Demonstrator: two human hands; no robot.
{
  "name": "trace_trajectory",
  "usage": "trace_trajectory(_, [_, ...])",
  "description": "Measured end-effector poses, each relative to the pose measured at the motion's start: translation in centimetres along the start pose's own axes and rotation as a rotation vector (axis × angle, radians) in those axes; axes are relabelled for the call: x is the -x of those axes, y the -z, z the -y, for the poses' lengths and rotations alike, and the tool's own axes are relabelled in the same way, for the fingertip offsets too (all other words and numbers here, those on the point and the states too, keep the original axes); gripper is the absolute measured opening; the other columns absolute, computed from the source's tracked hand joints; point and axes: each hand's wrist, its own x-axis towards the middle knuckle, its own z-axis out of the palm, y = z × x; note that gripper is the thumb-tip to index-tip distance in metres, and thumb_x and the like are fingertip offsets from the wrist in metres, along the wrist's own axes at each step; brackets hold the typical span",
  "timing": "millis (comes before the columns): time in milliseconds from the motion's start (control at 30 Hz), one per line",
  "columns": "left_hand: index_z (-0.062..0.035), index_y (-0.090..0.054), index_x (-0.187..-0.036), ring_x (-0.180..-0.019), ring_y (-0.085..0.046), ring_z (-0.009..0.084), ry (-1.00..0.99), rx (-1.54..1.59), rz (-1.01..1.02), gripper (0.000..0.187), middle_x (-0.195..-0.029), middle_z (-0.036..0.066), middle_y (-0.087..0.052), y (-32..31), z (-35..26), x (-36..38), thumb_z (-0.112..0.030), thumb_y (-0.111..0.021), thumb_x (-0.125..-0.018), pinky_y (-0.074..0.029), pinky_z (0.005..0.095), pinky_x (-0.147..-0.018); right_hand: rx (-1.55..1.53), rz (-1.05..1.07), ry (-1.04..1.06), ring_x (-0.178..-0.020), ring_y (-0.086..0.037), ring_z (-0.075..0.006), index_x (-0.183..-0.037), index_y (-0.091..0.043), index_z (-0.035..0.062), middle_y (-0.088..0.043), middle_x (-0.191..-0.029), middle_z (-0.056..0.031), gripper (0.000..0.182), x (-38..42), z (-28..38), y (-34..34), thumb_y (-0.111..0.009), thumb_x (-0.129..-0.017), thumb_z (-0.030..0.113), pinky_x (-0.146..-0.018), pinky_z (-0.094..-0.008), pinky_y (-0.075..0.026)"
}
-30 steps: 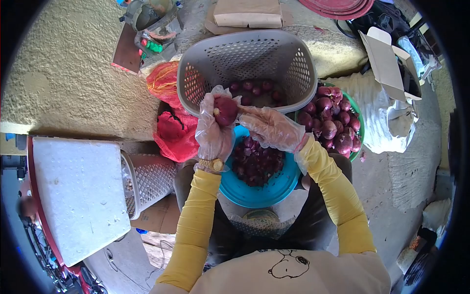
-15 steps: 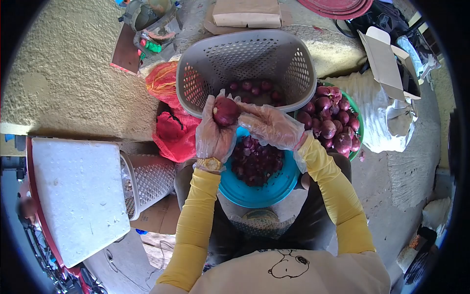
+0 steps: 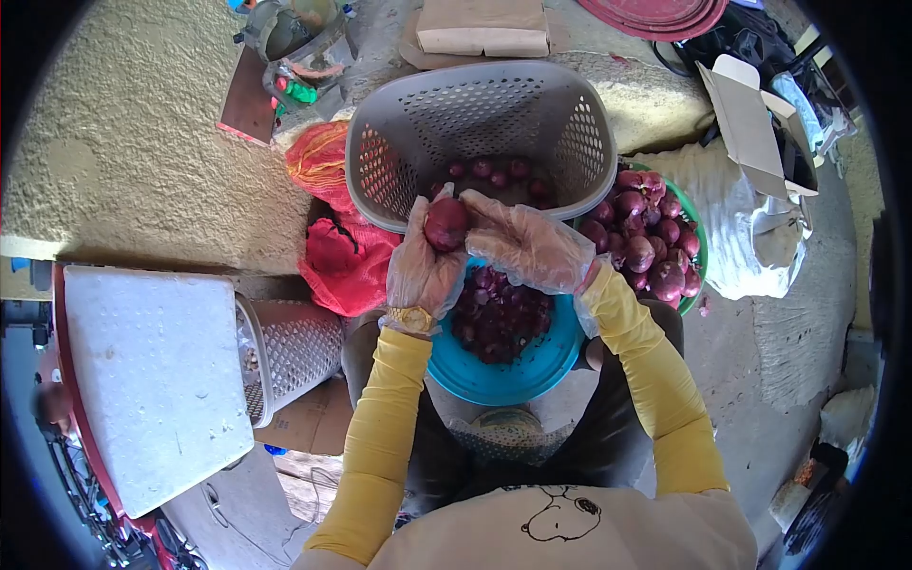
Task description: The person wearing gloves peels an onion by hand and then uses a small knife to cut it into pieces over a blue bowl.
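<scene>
Left hand (image 3: 423, 271) fingers closed round onion (image 3: 445, 224); right hand (image 3: 527, 247) fingers pinch its skin, held above blue bowl (image 3: 546, 366) so peelings drop in.

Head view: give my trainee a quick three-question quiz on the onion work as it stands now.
1. True or false: the left hand holds a red onion.
2. What lies in the blue bowl under the hands? A) whole potatoes B) purple onion skins C) water
3. Fill in: the peeled onions lie in the grey ____ ahead of the hands.

Key
1. True. The gloved left hand grips it, and the right hand touches it from the side.
2. B. Skins fill the middle of the bowl.
3. Basket. The unpeeled onions sit in a green bowl on the person's right.
</scene>
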Motion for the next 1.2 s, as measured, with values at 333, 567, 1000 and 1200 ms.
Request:
trace_trajectory(333, [-0.0002, -0.059, -0.129, -0.118, -0.061, 0.0273, -0.133, -0.061, -0.03, 0.039, -0.122, 0.014, -0.066, -2.0, 2.0, 0.2, -0.03, -0.063, -0.103, -0.05, 0.0445, -0.108, -0.091, 0.048, -0.06, -0.092, -0.05, -0.0057, -0.158, -0.033, 0.0035, -0.063, -0.112, 0.0018, 0.066, 0.0, 0.4, 0.5, -0.063, -0.104, 0.023, -0.085, -0.0236, -0.047])
trace_trajectory(567, [-0.0025, -0.064, -0.121, -0.11, -0.064, 0.0245, -0.085, -0.106, -0.131, 0.033, -0.116, 0.012, -0.068, -1.4, 1.5, 0.0, -0.03, -0.064, -0.102, -0.052, 0.0407, -0.103, -0.067, 0.103, -0.066, -0.103, -0.052, -0.0077, -0.16, -0.032, 0.0049, -0.063, -0.124, -0.0016, 0.067, -0.1, 0.1, 0.2, -0.064, -0.104, 0.022, -0.097, -0.026, -0.045])
trace_trajectory(1000, [-0.0001, -0.056, -0.133, -0.119, -0.061, 0.0252, 0.044, -0.139, -0.012, 0.038, -0.129, 0.014, -0.063, -1.9, 1.8, 0.7, -0.028, -0.053, -0.108, -0.05, 0.0413, -0.108, 0.203, 0.105, -0.019, -0.116, -0.056, -0.0118, -0.159, -0.033, 0.0025, -0.062, -0.134, -0.0088, 0.068, 1.0, 2.0, 1.4, -0.064, -0.104, 0.027, -0.104, -0.0301, -0.045])
trace_trajectory(1200, [0.0011, -0.055, -0.137, -0.122, -0.06, 0.0271, 0.047, -0.069, -0.09, 0.046, -0.135, 0.015, -0.061, -1.4, 2.0, 0.2, -0.035, -0.05, -0.109, -0.052, 0.044, -0.106, 0.25, 0.116, 0.0, -0.113, -0.056, -0.012, -0.157, -0.036, 0.0023, -0.062, -0.136, -0.0088, 0.067, 1.0, 2.5, 1.8, -0.064, -0.104, 0.031, -0.104, -0.031, -0.045])
